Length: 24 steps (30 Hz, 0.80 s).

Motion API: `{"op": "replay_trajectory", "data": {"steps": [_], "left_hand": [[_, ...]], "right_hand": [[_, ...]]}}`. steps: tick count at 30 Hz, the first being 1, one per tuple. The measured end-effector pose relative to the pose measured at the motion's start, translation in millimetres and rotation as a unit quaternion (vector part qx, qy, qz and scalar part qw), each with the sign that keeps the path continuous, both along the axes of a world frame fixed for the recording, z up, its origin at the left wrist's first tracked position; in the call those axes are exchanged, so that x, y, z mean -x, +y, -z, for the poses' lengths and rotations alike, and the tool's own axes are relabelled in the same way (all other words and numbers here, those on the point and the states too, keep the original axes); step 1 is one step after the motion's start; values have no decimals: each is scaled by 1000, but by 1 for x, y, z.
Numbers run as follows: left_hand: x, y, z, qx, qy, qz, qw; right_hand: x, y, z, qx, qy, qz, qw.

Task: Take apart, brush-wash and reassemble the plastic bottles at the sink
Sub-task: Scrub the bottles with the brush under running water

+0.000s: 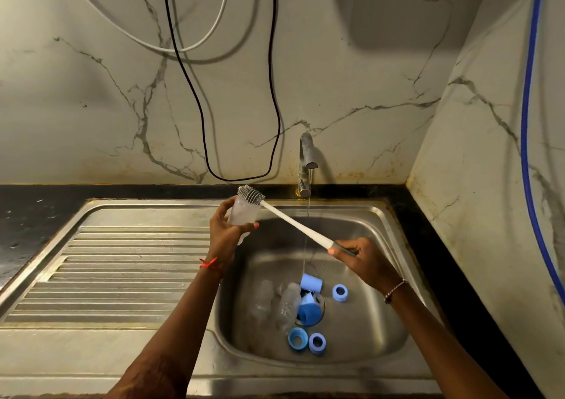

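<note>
The left hand (227, 230) wraps the bottle (243, 213) mid-body; the right hand (363, 259) clasps the brush (293, 223) by its handle end. Bottle judged light, thin-walled, wet, slippery: grip firmly, without crushing.

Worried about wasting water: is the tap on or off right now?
On. A thin stream of water falls from the spout of the tap down into the sink.

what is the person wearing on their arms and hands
No sleeves or gloves; both forearms are bare. The left hand has a red thread tied at the wrist, its loose ends sticking out. The right hand has a thin beaded bracelet at the wrist. The thumbnails look painted orange.
</note>
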State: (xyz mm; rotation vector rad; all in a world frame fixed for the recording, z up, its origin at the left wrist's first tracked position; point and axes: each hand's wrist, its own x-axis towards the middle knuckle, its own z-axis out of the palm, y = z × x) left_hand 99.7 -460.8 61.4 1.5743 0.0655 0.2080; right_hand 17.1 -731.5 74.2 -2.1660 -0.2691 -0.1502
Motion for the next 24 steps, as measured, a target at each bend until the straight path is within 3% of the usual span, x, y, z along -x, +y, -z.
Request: {"op": "replay_trajectory", "data": {"steps": [13,24], "left_hand": [[2,-5,-3,-12,7,-15,1000],[-2,-12,2,-86,15,-2,996]], "right_hand": [[2,4,-3,-7,10,-1,1000],[3,1,-10,66,-47,18,997]]}}
